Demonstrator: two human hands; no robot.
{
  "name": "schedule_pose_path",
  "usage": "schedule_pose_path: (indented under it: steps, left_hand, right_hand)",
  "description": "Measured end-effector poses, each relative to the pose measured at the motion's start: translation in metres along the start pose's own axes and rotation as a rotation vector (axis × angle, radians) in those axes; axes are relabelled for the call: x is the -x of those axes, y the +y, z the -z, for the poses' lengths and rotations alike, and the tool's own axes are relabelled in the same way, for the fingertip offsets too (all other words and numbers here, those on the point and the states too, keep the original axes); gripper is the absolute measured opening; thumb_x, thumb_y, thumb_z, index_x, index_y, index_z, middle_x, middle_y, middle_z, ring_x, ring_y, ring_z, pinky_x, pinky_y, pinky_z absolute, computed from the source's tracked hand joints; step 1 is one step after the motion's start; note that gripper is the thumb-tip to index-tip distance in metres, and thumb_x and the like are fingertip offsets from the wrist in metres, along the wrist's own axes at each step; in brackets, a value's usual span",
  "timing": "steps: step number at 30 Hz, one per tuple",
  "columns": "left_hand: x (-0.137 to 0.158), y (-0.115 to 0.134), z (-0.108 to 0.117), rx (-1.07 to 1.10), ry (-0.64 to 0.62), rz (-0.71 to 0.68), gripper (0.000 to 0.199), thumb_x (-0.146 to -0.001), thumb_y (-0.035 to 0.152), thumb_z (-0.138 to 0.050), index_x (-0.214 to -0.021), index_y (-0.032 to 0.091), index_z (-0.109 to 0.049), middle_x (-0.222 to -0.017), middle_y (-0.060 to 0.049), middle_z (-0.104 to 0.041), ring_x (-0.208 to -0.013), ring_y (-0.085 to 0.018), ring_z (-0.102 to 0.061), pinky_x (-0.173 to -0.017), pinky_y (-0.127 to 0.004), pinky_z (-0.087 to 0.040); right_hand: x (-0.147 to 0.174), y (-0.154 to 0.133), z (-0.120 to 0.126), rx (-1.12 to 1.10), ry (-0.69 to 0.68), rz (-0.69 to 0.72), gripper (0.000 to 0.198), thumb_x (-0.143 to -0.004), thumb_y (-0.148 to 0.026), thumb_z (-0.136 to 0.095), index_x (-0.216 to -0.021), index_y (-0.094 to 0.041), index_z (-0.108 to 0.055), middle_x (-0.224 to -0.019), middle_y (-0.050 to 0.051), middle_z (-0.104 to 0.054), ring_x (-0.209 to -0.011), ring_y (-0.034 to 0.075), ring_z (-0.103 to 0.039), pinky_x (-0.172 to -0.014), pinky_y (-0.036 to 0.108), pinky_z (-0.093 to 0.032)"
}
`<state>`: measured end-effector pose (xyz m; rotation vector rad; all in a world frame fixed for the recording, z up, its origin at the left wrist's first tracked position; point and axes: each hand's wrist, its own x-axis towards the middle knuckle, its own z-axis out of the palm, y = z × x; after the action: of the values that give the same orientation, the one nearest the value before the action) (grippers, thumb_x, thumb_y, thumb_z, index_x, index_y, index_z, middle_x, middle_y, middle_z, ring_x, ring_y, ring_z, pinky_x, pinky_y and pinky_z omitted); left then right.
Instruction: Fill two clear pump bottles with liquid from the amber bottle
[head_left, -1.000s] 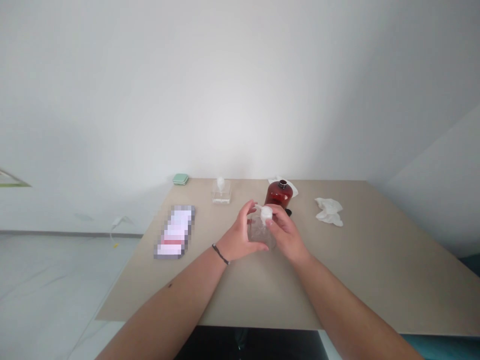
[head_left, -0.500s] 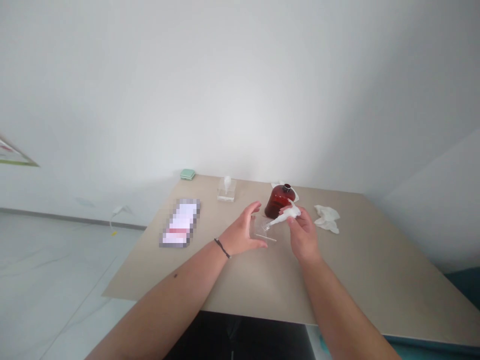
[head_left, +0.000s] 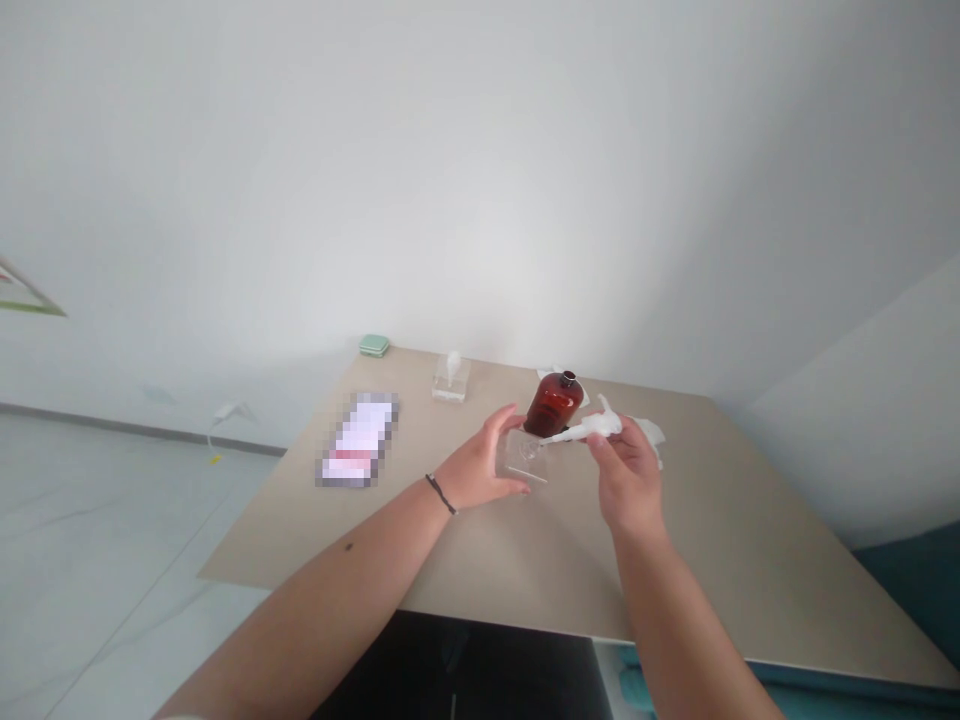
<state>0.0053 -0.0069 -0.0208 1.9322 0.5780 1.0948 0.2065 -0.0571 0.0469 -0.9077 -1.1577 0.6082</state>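
Bottle (head_left: 525, 465), likely light, stiff, slick: part-curled left hand (head_left: 480, 466) is holding its sides, probably best; right hand (head_left: 628, 478) is pinching pump (head_left: 589, 430) near head.

Beige table (head_left: 720, 560). Left side: phone (head_left: 361, 440), screen blurred. Far left corner: small green case (head_left: 374, 346). Back edge: clear box (head_left: 450, 390) with white tissue (head_left: 453, 365). Rightward: standing red-brown bottle (head_left: 553, 402). Just before it: clear container (head_left: 520, 455), contact with tabletop unclear.
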Motion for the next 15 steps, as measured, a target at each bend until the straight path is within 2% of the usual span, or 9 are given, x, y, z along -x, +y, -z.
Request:
schedule_pose_path:
  steps: [9,15]
  left_hand:
    - [-0.0002,0.0002,0.0005,-0.009,0.008,-0.006,0.118,-0.065,0.025,-0.089,-0.154,0.030,-0.012,-0.151,-0.018,-0.044,-0.141,-0.035,-0.043,-0.118,-0.062,-0.032]
    - [0.0005,-0.0008,0.0010,-0.028,0.009,-0.007,0.117,-0.066,0.027,-0.089,-0.154,0.030,-0.012,-0.150,-0.018,-0.045,-0.141,-0.035,-0.044,-0.118,-0.060,-0.032]
  right_hand:
    - [0.0041,0.0088,-0.0030,0.063,-0.043,-0.100,0.028,-0.077,-0.043,-0.078,-0.095,-0.024,-0.071,-0.092,0.002,-0.072,-0.084,0.019,-0.066,-0.080,0.036,-0.053]
    - [0.0004,0.0055,-0.0006,0.044,0.001,-0.084,0.030,-0.074,-0.045,-0.079,-0.092,-0.023,-0.071,-0.088,0.001,-0.070,-0.078,0.017,-0.063,-0.077,0.034,-0.052]
